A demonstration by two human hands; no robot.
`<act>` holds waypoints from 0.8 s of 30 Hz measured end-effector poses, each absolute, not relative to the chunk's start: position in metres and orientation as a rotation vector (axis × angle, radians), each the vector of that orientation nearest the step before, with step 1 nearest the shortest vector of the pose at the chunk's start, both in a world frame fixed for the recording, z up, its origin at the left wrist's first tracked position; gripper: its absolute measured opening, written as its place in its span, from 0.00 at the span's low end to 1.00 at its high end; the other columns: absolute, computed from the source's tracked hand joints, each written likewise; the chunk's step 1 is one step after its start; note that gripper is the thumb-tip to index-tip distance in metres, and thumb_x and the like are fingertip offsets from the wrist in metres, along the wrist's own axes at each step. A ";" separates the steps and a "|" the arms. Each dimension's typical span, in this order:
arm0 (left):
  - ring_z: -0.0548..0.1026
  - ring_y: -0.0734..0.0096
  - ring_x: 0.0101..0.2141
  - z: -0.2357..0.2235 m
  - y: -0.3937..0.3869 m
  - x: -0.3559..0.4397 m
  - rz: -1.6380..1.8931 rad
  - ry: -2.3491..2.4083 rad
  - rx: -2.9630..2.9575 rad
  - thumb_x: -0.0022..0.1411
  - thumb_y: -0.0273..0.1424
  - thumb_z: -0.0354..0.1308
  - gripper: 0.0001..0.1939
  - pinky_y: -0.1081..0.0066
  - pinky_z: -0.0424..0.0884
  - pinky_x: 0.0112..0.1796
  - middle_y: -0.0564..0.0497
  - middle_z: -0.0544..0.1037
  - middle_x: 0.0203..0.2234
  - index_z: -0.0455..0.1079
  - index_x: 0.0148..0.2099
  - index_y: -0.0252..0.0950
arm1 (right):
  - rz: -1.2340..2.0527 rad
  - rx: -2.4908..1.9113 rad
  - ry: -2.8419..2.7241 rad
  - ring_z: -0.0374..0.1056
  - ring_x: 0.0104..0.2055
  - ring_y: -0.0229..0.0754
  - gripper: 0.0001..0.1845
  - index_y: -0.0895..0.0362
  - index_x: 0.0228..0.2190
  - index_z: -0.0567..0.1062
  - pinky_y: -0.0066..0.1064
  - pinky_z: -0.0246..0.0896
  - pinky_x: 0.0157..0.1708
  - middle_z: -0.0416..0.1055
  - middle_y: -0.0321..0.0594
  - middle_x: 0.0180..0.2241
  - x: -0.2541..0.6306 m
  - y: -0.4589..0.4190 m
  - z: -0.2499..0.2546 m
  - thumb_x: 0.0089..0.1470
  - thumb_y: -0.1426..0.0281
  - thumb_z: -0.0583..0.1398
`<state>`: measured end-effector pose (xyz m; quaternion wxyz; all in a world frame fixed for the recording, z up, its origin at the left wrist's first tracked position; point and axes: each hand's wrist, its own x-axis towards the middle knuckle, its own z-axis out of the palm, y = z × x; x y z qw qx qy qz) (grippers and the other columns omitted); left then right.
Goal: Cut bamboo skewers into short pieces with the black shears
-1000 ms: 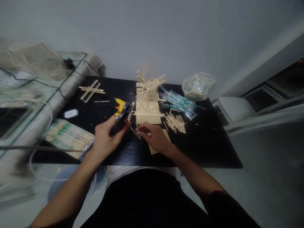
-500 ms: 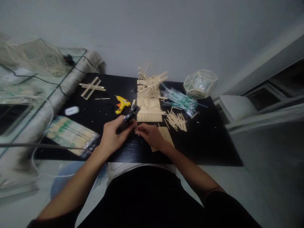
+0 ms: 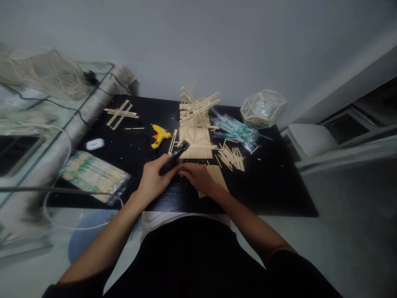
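My left hand (image 3: 153, 176) is closed around a black hand tool (image 3: 175, 157) that points up and away; its exact kind does not show. Close against its fingertips, my right hand (image 3: 197, 174) is pinched on something small, perhaps a short piece of stick, mostly hidden by the fingers. Both hands are over the front middle of the black table (image 3: 263, 186). Just beyond them lies a sheet of pale wooden sticks (image 3: 195, 152), with more sticks stacked across its far part. Another bundle of sticks (image 3: 217, 176) lies partly under my right hand.
A yellow glue gun (image 3: 160, 135) lies left of the sheet. Packed sticks (image 3: 93, 176) and a white case (image 3: 94, 144) are at left, crossed sticks (image 3: 121, 114) behind. At right are short sticks (image 3: 232, 157), plastic wrappers (image 3: 237, 130) and a stick-built polyhedron (image 3: 263, 108).
My left hand has shifted slightly right with the black tool, and the two hands' fingertips are now closer together. My right hand has barely moved.
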<state>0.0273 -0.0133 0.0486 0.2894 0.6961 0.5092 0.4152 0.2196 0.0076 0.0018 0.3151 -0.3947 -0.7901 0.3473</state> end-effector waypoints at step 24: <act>0.82 0.61 0.38 0.042 -0.023 0.026 1.215 1.483 1.397 0.57 0.43 0.70 0.18 0.61 0.78 0.47 0.47 0.84 0.36 0.77 0.42 0.35 | 0.898 -0.901 -2.116 0.76 0.45 0.42 0.09 0.56 0.41 0.77 0.32 0.68 0.49 0.80 0.43 0.43 0.216 0.006 -0.012 0.70 0.72 0.55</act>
